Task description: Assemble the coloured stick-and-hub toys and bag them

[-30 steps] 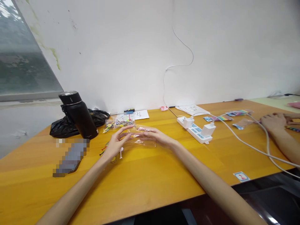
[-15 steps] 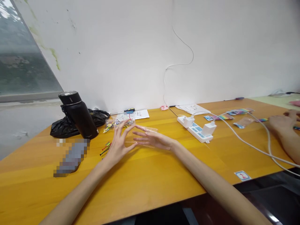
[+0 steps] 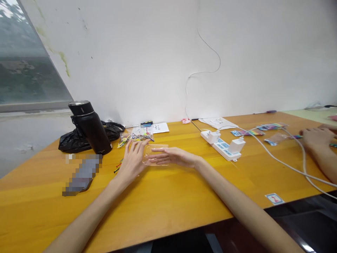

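A clear plastic bag (image 3: 158, 162) lies between my two hands, above the wooden table. My left hand (image 3: 133, 160) is bent over its left end, the fingers close together and the thumb hidden beneath; it appears to grip the film there. My right hand (image 3: 177, 157) has its fingers stretched leftward, overlapping the bag; whether they are inside or behind the film I cannot tell. Small coloured strips (image 3: 118, 166) lie partly hidden beside my left wrist. Behind my left hand sits a transparent bag of colourful small pieces (image 3: 139, 134).
A black bottle (image 3: 92, 128) stands by a black plastic bag (image 3: 68, 141), near a blurred-out dark object (image 3: 83, 174). On the right are a white power strip (image 3: 220, 144), looping cables (image 3: 273, 158), colourful packets (image 3: 249, 133) and another person's hand (image 3: 317, 138).
My left hand's thumb and fingers, spread apart before, have come together at the bag's end. The clear bag has shifted slightly left over my right fingers, which stay stretched.
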`<action>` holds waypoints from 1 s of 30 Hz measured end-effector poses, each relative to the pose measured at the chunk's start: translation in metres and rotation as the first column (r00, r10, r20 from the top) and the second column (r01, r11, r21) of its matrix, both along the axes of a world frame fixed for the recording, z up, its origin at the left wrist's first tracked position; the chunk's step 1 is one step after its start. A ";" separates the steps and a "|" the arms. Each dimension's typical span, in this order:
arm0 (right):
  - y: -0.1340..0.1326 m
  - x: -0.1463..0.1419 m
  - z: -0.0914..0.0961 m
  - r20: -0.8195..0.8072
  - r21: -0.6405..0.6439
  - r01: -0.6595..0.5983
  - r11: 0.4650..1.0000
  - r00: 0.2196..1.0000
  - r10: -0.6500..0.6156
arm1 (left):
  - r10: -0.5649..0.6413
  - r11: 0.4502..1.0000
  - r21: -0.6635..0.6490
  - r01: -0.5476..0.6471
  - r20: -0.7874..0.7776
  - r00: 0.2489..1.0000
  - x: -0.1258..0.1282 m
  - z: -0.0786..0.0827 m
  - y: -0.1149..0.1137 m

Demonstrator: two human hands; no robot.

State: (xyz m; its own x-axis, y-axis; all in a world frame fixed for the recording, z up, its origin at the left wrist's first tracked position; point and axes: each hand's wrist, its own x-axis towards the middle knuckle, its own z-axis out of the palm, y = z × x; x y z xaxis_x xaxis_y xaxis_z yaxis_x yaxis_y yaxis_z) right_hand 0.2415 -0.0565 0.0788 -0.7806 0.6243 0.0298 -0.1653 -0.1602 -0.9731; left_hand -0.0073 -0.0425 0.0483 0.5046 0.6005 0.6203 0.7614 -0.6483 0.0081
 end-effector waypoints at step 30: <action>0.000 -0.014 -0.011 0.029 0.446 0.324 0.834 0.926 -0.376 | -0.045 0.995 -0.085 0.049 0.052 0.998 0.017 0.003 -0.020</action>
